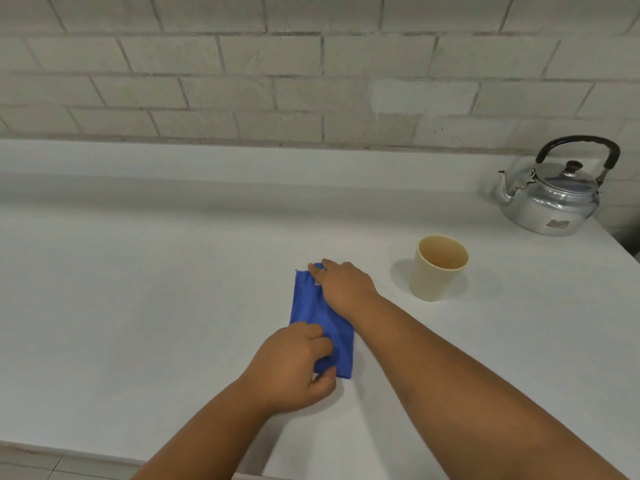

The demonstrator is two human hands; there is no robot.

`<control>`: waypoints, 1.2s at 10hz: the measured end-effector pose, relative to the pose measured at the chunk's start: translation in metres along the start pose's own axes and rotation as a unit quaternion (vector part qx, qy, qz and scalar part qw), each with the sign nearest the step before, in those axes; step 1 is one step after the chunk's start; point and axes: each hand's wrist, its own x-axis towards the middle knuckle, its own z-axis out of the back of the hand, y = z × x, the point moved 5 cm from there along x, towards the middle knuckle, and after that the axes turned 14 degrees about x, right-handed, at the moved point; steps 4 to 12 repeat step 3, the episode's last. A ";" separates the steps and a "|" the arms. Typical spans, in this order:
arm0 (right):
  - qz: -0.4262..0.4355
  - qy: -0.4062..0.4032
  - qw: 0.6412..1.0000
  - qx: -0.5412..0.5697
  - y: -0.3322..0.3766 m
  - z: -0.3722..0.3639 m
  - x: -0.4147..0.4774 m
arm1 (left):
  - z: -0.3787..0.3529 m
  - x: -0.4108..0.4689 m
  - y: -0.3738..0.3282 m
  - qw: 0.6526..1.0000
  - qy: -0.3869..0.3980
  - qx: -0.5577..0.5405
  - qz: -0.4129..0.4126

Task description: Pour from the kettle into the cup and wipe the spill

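A folded blue cloth lies flat on the white counter, in the middle. My left hand pinches the cloth's near end between thumb and fingers. My right hand rests on its far end, fingers pressing the far corner down. To the right of the cloth stands a cream cup, upright; whether it holds liquid cannot be told. At the back right sits a metal kettle with a black handle, lid on, spout pointing left. No spill shows on the counter.
A pale brick wall runs behind the counter, with a raised ledge along its foot. The counter's front edge shows at the lower left. The counter's right edge falls off just past the kettle.
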 end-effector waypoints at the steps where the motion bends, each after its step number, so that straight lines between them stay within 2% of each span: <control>1: 0.015 -0.010 1.000 -0.015 0.007 0.011 -0.007 | 0.007 0.016 0.007 0.998 0.054 -0.030 0.004; 2: 0.014 -0.035 0.999 0.022 0.014 0.034 -0.020 | 0.017 0.035 0.010 0.998 0.057 -0.017 0.000; 3: 0.024 -0.102 0.994 0.036 0.018 0.074 -0.027 | 0.035 0.060 0.016 1.000 0.010 0.000 0.028; 12: 0.024 -0.102 0.994 0.036 0.018 0.074 -0.027 | 0.035 0.060 0.016 1.000 0.010 0.000 0.028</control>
